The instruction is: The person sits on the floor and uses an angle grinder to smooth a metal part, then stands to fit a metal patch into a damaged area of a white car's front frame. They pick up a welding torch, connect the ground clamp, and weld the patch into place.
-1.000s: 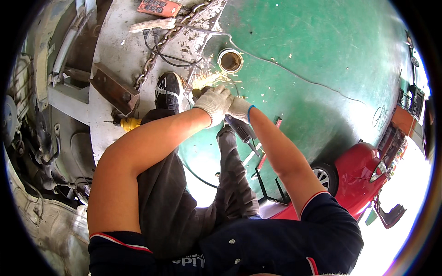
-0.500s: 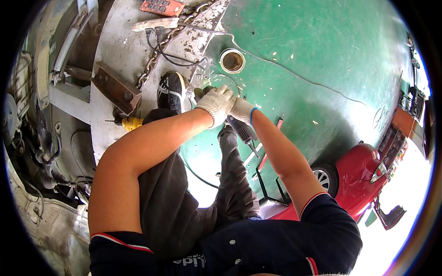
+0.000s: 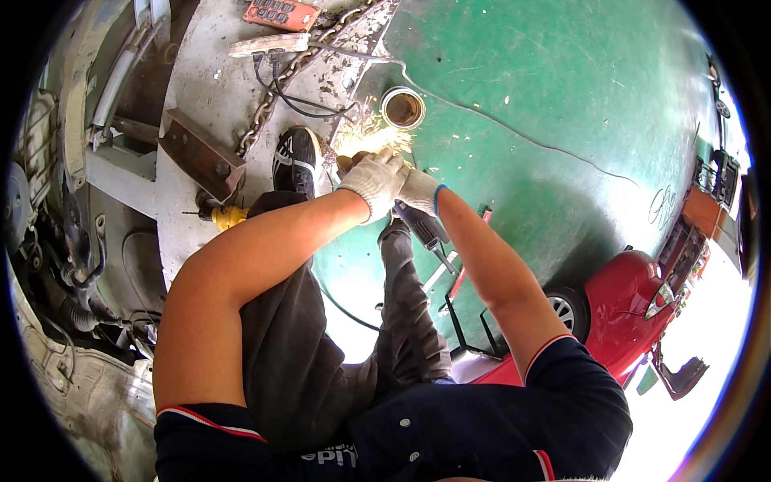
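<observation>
Power tool [image 3: 421, 225]: its dark rear body slanted out towards the near right, on the near side of the right hand [image 3: 419, 193] and left hand [image 3: 376, 183]; its front was lost beneath them.
Right hand's grip: gloved and closed round the tool's body, its fingers mostly out of my sight.
Left hand's grip: gloved, just left of the right one, fingers bent; I couldn't tell what it gripped underneath.
Yellow drill [image 3: 228, 217]: over to the left, partly hidden by the left trouser leg [image 3: 281, 321].
Brownish thing [image 3: 345, 163]: peeped out past the left hand, too covered to name.
Sparks [image 3: 368, 132]: sprayed on the far side, blurring what lay behind.
Tin [image 3: 402, 108]: open-topped, beside the sparks, its contents unclear.
Orange remote [image 3: 281, 14]: far left, cut off at the edge of view.
</observation>
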`<state>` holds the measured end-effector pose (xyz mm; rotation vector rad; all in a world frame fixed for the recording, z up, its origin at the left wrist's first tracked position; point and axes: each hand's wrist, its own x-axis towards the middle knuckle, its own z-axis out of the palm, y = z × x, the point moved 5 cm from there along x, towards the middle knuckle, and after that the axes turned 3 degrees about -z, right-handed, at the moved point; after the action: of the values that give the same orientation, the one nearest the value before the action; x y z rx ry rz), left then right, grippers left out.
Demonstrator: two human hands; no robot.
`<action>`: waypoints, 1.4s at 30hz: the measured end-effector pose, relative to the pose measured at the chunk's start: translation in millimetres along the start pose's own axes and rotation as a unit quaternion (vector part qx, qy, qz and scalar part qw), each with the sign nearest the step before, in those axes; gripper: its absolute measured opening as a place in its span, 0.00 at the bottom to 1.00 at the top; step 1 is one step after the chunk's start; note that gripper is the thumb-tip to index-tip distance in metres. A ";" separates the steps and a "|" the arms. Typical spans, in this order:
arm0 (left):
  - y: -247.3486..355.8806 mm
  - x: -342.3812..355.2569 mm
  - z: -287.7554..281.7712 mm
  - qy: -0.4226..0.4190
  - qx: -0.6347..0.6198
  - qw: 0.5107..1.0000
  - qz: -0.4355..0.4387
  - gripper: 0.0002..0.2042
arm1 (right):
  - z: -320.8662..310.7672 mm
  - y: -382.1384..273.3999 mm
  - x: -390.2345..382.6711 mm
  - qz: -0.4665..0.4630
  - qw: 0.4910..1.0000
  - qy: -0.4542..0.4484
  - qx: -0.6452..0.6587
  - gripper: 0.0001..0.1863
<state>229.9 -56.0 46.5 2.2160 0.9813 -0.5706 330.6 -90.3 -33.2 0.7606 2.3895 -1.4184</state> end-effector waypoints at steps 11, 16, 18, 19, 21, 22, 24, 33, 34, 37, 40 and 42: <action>1.6 1.8 7.0 0.024 -0.011 1.000 0.003 0.33 | -12.4 -3.5 -6.1 0.066 0.984 0.005 0.164 0.19; 5.3 0.2 3.8 0.032 -0.021 0.999 0.006 0.32 | -9.6 -3.1 -7.3 0.036 0.997 -0.031 0.065 0.25; 6.2 1.1 4.5 0.028 -0.026 0.999 0.006 0.32 | -11.3 -3.1 -9.1 0.051 0.994 -0.023 0.091 0.22; 6.7 1.4 5.1 0.027 -0.028 0.999 0.007 0.32 | -11.5 -2.7 -10.0 0.059 0.993 -0.019 0.104 0.21; 8.6 0.8 5.2 0.038 -0.030 0.999 0.008 0.32 | -5.6 3.4 -8.8 0.096 0.983 -0.050 0.146 0.15; 9.5 0.7 5.1 0.044 -0.030 0.999 0.009 0.32 | -2.4 6.5 -9.0 0.115 0.977 -0.065 0.167 0.13; 10.6 0.0 5.6 0.045 -0.028 0.999 0.012 0.32 | -0.5 7.6 -10.3 0.111 0.978 -0.057 0.166 0.13; 11.3 1.9 10.1 0.009 0.013 1.000 0.024 0.31 | 14.1 3.1 -14.6 -0.050 0.997 0.066 0.007 0.24; 11.1 1.7 9.1 0.001 0.018 1.000 0.026 0.31 | 16.0 3.5 -13.8 -0.045 0.997 0.065 0.009 0.25; 8.1 1.9 5.0 -0.018 0.030 0.999 0.023 0.31 | 17.7 8.0 -9.7 -0.001 0.989 0.048 0.138 0.25; 3.0 -1.7 5.9 0.063 0.036 0.997 0.037 0.23 | 8.3 0.5 -5.4 -0.011 0.995 0.060 0.082 0.22; 0.2 -1.4 7.8 0.068 0.029 0.997 0.034 0.23 | 0.7 -1.1 -4.3 0.030 0.983 0.048 0.176 0.21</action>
<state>228.2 -62.3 42.0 2.3557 0.9649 -0.4269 333.5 -92.7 -30.7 0.9942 2.1859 -1.8435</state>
